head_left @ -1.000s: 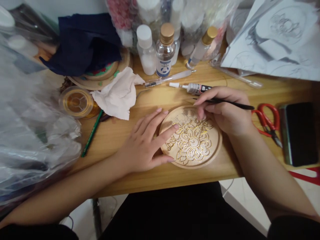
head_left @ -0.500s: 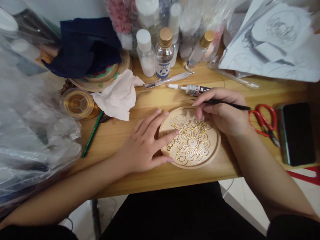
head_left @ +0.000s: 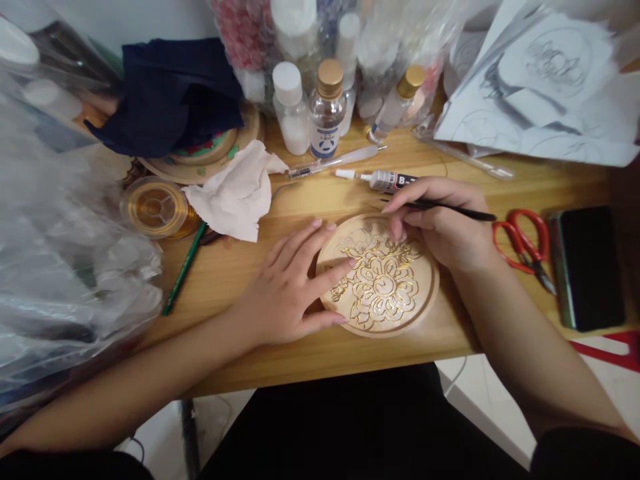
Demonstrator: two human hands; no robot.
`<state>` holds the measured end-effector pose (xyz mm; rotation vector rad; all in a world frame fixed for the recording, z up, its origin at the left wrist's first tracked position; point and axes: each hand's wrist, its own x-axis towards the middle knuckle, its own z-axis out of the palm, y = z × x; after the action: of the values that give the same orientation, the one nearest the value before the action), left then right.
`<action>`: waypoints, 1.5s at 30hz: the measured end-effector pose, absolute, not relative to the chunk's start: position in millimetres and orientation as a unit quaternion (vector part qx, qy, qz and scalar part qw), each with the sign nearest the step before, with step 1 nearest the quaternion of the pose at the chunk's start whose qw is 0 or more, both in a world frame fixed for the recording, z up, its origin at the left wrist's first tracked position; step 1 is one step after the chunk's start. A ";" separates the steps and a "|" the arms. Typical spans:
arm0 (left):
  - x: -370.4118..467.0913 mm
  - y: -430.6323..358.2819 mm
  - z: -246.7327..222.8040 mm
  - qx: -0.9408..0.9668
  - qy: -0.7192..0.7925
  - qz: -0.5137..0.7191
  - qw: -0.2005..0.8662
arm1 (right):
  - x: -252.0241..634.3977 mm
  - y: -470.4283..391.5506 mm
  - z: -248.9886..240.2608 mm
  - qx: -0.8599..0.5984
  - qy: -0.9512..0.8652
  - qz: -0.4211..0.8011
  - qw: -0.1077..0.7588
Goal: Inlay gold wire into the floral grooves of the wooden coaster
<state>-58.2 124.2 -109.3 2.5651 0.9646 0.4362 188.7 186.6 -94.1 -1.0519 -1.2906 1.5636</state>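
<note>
My left hand (head_left: 290, 287) lies spread over the left edge of a round wooden plate (head_left: 434, 293), its fingertips resting on the rim and surface. A flower pattern (head_left: 385, 285) outlined in gold wire covers much of the plate; near the top, some lines are only drawn. Above the plate's upper right edge, my right hand (head_left: 445, 223) is closed around slim black tweezers (head_left: 470, 212), whose thin tips point left. Behind that hand lies a glue tube (head_left: 387, 180) with a white nozzle, partly covered by the fingers.
Red-handled pliers (head_left: 525, 243) and a phone (head_left: 587, 267) lie on the right. Bottles (head_left: 327, 110), a clear pen-like tool (head_left: 340, 160) and paper sketches (head_left: 545, 100) fill the back. Leftward are a gold wire spool (head_left: 157, 207), a pale cloth (head_left: 237, 190), a green pencil (head_left: 185, 267) and plastic bags (head_left: 65, 267).
The view shifts very slightly, so things at the right appear a little further left. Both hands keep nearly the same pose, and the tweezers stay in my right hand.
</note>
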 end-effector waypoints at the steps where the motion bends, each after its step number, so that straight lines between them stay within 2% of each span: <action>1: -58.1 124.4 -109.5 0.909 0.340 0.157 0.182 | 189.0 186.6 -94.3 -0.420 -0.516 0.621 0.415; 45: -58.3 126.2 -109.4 0.909 0.338 0.160 0.184 | 188.6 187.5 -93.8 -0.429 -0.511 0.623 0.407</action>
<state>-58.3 126.2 -109.4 2.5632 0.9525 0.4519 188.6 187.5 -93.8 -1.0816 -1.2893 1.5712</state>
